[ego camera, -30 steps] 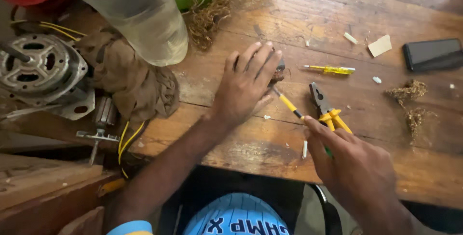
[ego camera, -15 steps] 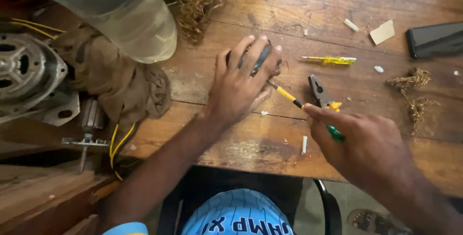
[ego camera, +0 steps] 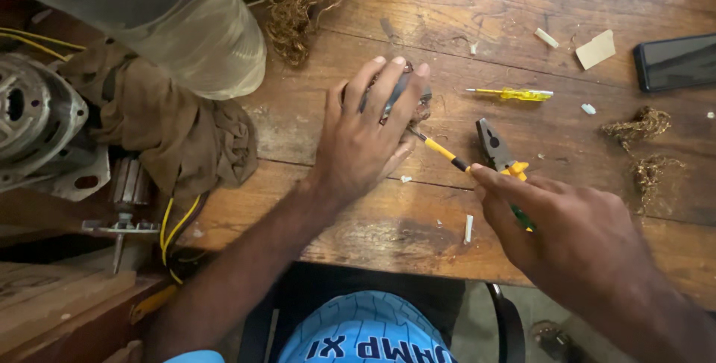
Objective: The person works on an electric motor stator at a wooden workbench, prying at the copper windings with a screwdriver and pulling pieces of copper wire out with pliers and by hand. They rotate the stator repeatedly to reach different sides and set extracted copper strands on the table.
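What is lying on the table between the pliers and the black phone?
In the head view, between pliers and phone lie a yellow screwdriver and a white scrap.

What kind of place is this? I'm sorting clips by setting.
Most likely a small motor repair workshop. On the worn wooden bench lie an opened electric motor, clumps of stripped copper wire and pliers, while the right hand works a screwdriver into a part under the left hand.
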`<state>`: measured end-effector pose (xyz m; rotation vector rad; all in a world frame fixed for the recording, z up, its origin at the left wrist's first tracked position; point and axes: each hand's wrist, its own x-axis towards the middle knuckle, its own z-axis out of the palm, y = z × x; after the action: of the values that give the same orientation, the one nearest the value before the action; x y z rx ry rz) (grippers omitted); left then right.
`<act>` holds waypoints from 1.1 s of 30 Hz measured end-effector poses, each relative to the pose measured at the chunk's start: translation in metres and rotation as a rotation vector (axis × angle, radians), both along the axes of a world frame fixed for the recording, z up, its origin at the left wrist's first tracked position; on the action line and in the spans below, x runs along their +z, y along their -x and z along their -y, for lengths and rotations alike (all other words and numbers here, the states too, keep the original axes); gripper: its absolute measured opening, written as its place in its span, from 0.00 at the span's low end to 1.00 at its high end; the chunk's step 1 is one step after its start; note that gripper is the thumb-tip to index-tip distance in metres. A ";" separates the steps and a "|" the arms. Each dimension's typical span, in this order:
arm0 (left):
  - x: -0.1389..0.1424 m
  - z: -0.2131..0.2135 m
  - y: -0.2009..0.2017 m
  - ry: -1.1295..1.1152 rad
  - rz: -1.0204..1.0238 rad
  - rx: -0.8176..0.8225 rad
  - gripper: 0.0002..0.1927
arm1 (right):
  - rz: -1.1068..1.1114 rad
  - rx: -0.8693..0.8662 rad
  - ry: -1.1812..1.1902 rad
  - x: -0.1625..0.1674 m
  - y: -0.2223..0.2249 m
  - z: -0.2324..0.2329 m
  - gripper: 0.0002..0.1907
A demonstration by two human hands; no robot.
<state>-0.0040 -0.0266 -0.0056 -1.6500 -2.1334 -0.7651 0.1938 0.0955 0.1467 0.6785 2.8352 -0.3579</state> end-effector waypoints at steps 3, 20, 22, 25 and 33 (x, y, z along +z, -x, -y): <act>-0.003 -0.006 0.001 -0.041 0.014 0.002 0.53 | 0.070 0.007 -0.014 0.007 0.009 0.002 0.21; 0.005 -0.005 0.005 -0.063 0.058 -0.020 0.40 | 0.449 -0.109 0.143 0.016 0.056 -0.028 0.19; 0.006 -0.005 0.003 -0.057 0.087 -0.024 0.40 | 0.261 -0.156 0.212 0.010 0.050 -0.035 0.19; 0.009 -0.004 0.000 -0.067 0.117 -0.019 0.42 | 0.319 -0.283 0.226 0.011 0.040 -0.033 0.18; 0.008 -0.006 0.000 -0.109 0.177 -0.068 0.45 | 0.658 -0.031 0.013 0.010 0.043 -0.036 0.20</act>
<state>-0.0044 -0.0206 0.0027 -1.6601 -2.1185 -1.0645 0.1508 0.1311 0.1565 0.6821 2.1981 -0.1208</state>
